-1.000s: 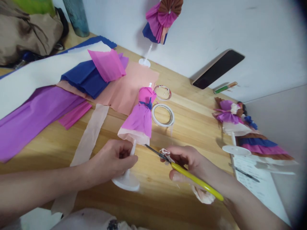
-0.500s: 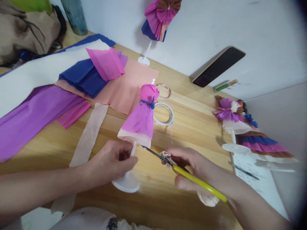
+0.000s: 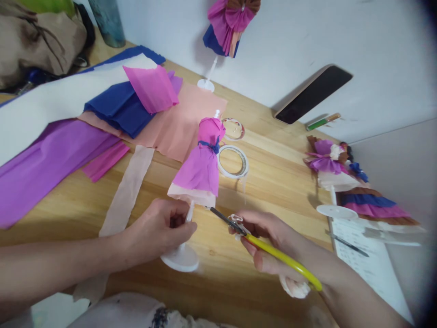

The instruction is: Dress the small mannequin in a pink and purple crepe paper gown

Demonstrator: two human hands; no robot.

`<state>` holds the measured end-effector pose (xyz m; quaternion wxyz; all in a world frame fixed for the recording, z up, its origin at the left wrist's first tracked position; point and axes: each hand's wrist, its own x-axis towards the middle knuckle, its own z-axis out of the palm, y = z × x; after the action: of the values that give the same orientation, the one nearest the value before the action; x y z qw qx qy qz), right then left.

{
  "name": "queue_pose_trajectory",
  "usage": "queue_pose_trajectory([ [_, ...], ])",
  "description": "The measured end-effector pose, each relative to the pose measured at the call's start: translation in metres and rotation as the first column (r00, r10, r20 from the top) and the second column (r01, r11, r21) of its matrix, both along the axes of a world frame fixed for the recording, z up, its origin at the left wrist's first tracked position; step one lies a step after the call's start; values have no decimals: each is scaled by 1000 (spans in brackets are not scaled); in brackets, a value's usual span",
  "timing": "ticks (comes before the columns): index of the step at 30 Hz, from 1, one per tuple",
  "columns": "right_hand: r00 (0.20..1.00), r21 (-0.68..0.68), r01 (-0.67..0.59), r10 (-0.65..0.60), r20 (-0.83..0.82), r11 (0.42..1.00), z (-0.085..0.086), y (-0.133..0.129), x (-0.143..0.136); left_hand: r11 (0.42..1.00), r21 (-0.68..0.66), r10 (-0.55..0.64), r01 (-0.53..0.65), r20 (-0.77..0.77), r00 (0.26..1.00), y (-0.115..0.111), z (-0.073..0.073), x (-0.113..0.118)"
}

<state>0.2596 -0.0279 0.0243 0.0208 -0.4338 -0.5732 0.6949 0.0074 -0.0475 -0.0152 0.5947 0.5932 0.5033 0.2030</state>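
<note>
My left hand (image 3: 170, 225) is closed round the white post of a small dress stand (image 3: 180, 258), just under the skirt's hem. The stand is tilted and wears a paper dress (image 3: 200, 166) with a pink top, a blue sash, a purple skirt and a pale pink hem. In my right hand (image 3: 273, 241) is a pair of scissors with yellow handles (image 3: 283, 259). Their dark tips lie by the right end of the hem. A crumpled whitish scrap (image 3: 295, 288) hangs below the right palm, and white bits cling near the scissors' pivot.
Two tape rolls, one white (image 3: 246, 166) and one smaller (image 3: 233, 129), lie right of the dress. Coloured crepe paper (image 3: 58, 146) spreads at left, with a pale strip (image 3: 126, 191). A phone (image 3: 312, 95) leans on the wall. Other dressed stands (image 3: 205, 85) are behind and right.
The scissors' tips have shifted slightly to the right along the hem, and the fingers of my right hand have moved a little on the handles. My left hand keeps its grip.
</note>
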Motion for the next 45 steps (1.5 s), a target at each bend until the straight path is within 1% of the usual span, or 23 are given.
queue_pose_trajectory([
  [4, 1000, 7, -2, 2, -4, 1000, 0, -1, 1, 1000, -22, -1, 0, -6, 1000, 0, 0, 1],
  [9, 1000, 93, 31, -31, -1, 995, -2, -1, -4, 999, -46, -20, 20, 9, 1000, -2, -2, 0],
  [12, 998, 106, 54, -55, 6, 993, -3, -3, -6, 999, -31, -24, 24, 11, 1000, -3, -4, 0],
  [15, 997, 89, 68, -70, 20, 994, -5, -5, -6, 1000, -19, -15, 15, 5, 1000, -3, -3, 0],
  [19, 996, 23, 80, -81, 30, 996, -10, -5, -5, 1000, -19, -15, 15, 7, 1000, -4, -3, 0],
  [22, 995, 29, 96, -97, 18, 995, -12, -6, -5, 1000, -2, -6, 6, -5, 1000, -4, -4, 0],
  [25, 998, 56, 33, -36, 53, 998, -9, -5, -5, 999, -37, 5, -5, 6, 1000, -4, -5, 0],
  [27, 990, 105, -65, 51, 134, 992, -4, -5, -5, 993, -117, 13, -9, 39, 999, -2, -2, 0],
  [28, 977, 149, -127, 98, 187, 981, -2, -5, -5, 985, -173, 22, -11, 67, 998, -1, -1, 0],
  [30, 935, 273, -257, 168, 311, 927, 1, -6, -4, 956, -293, 48, -5, 143, 989, 2, 3, -1],
  [32, 880, 405, -373, 179, 441, 835, 0, -8, -2, 928, -373, 74, 12, 217, 973, 4, 6, -1],
  [33, 852, 455, -422, 171, 495, 785, -1, -9, -1, 920, -392, 88, 13, 240, 967, 5, 7, -2],
  [36, 786, 546, -544, 159, 598, 636, -10, -13, 3, 922, -388, 111, 5, 275, 955, 6, 8, -3],
  [38, 761, 597, -595, 138, 634, 538, -16, -15, 4, 926, -376, 116, 4, 296, 948, 6, 8, -3],
  [39, 754, 615, -608, 124, 645, 502, -19, -16, 5, 930, -368, 115, 6, 305, 945, 7, 8, -3],
  [41, 753, 632, -614, 109, 649, 473, -23, -18, 4, 942, -337, 104, 8, 312, 945, 6, 6, -2],
  [45, 758, 640, -608, 106, 643, 470, -25, -21, 2, 975, -220, 60, -7, 236, 970, 3, 1, -2],
])
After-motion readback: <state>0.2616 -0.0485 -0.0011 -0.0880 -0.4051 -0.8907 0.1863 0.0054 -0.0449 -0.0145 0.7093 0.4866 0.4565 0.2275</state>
